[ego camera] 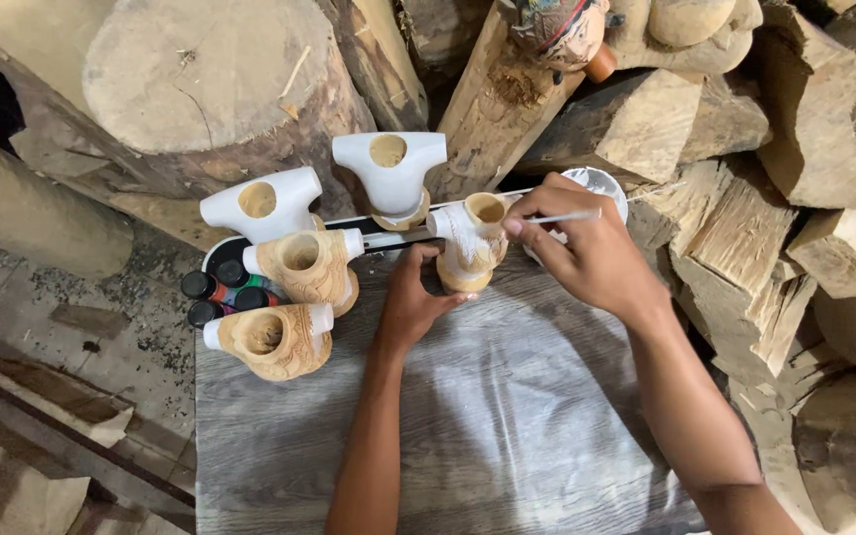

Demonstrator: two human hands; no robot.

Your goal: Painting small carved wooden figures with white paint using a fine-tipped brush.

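My left hand (411, 302) grips the base of a small carved wooden figure (472, 238) that stands on a grey wood-grain board (487, 416); the figure is partly coated white. My right hand (587, 248) holds a thin white brush (572, 216) with its tip against the figure's side. Behind the right hand sits a white paint cup (601, 183). Two fully white figures (262, 203) (389, 168) stand at the board's far edge. Two bare wooden figures with white ends (304, 266) (274, 340) stand to the left.
Several small paint bottles with black caps (220, 292) lie in a dark tray at the board's left. Large logs (210, 79) and split wood blocks (804, 198) crowd the back and right. A painted carving (562, 30) rests on the logs at top.
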